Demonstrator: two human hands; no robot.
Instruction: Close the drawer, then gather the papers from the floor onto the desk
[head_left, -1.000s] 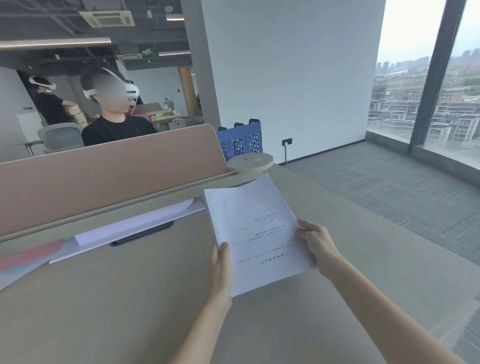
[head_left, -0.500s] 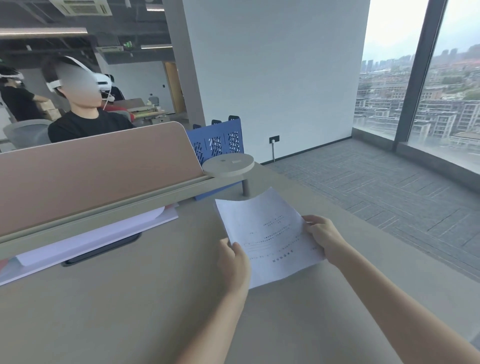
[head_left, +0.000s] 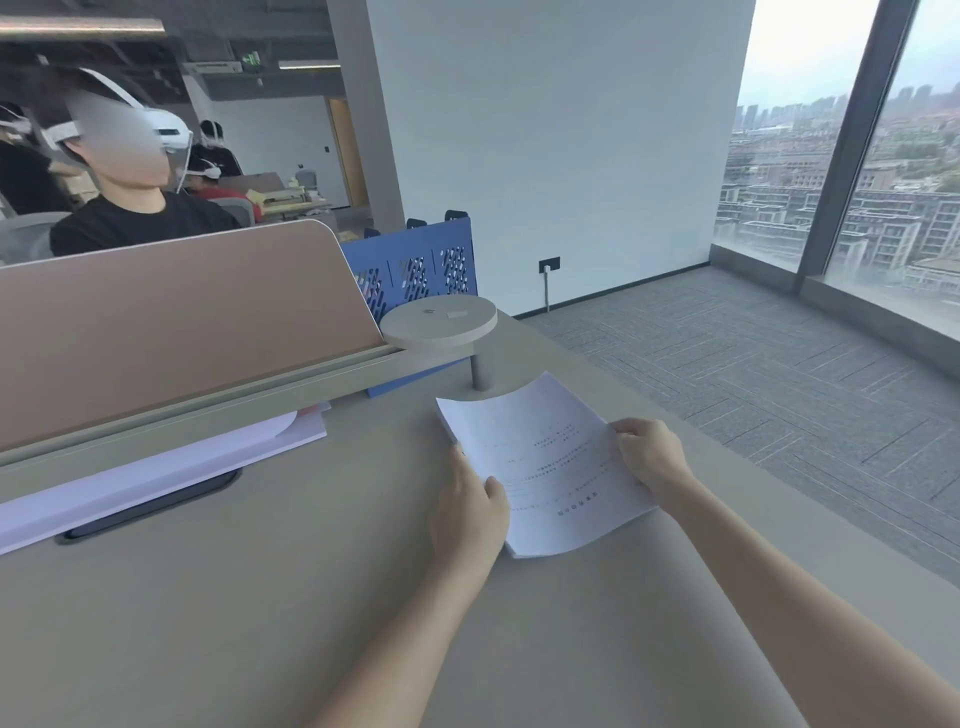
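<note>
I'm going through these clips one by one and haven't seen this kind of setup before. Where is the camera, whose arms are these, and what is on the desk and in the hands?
There is no machine here. The camera sits on a person's head and looks forward and down, so the two bare arms coming in from the bottom are that person's own. The left hand and the right hand each have a grip on one side of a stack of printed papers, which lies low over the desk; whether it fully rests there I cannot tell. Further left, more white sheets lie under a raised shelf, partly covering a dark flat object. A pinkish divider panel stands behind, with a blue rack past its end. Other people sit beyond it. No drawer is in view.
</note>
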